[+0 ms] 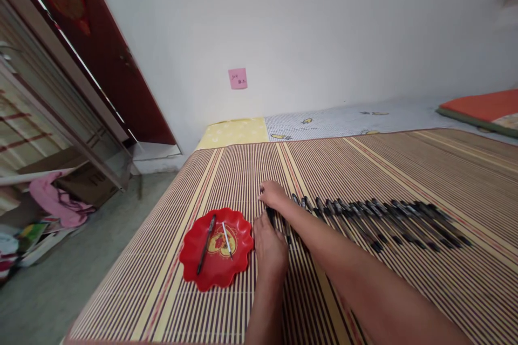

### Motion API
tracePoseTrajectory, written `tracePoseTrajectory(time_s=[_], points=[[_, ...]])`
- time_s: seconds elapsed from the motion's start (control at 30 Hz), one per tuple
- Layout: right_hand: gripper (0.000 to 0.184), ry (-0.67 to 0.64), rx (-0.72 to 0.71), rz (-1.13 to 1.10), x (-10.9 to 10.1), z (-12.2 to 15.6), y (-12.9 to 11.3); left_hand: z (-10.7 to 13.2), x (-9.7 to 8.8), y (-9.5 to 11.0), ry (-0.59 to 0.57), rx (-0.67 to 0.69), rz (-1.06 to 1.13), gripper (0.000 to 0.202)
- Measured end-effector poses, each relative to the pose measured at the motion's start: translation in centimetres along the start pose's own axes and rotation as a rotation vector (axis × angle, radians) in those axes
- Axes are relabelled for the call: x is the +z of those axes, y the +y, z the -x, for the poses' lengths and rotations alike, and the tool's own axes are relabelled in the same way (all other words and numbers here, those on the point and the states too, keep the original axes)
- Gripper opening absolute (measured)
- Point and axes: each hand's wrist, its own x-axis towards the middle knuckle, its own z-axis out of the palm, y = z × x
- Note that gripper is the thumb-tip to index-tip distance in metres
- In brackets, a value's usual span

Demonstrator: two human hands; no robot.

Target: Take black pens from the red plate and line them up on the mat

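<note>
On the striped mat, my left hand (270, 242) lies just right of the red scalloped plate (190, 267). Its fingers are closed around a black pen (270, 217). Above that pen's upper end is my right hand (273, 194), reaching across from the right. Its fingers are curled together in a pinch; whatever they hold is hidden. A long row of black pens (378, 221) lies slanted side by side to the right, partly behind my right forearm. In the plate are a black pen (206, 243) and a thin white pen refill (227, 239).
The striped mat (226, 178) covers a bed against a white wall with a pink note (238, 78). Folded orange bedding (481, 105) lies at the far right. At the left are a dark red door (101, 48), a cardboard box (87, 183) and a pink cloth (56, 199).
</note>
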Motion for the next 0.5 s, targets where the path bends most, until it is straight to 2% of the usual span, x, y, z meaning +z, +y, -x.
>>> tracePoseTrajectory(time_s=[0.2,0.3,0.4,0.5], points=[[0.017,-0.044,-0.079,0.060,-0.7,0.4,0.5,0.1,-0.1,0.1,0.003,-0.009,0.046,0.060],[0.022,-0.061,-0.148,0.076,-1.0,0.4,0.3,0.1,-0.1,0.2,0.006,-0.021,0.049,0.059],[0.025,-0.124,-0.251,0.077,-1.1,0.4,-0.2,0.1,-0.2,0.3,-0.001,-0.044,0.038,0.058],[0.019,-0.200,-0.298,0.086,-1.1,0.3,-0.6,0.1,-0.3,0.4,-0.020,-0.064,0.026,0.056]])
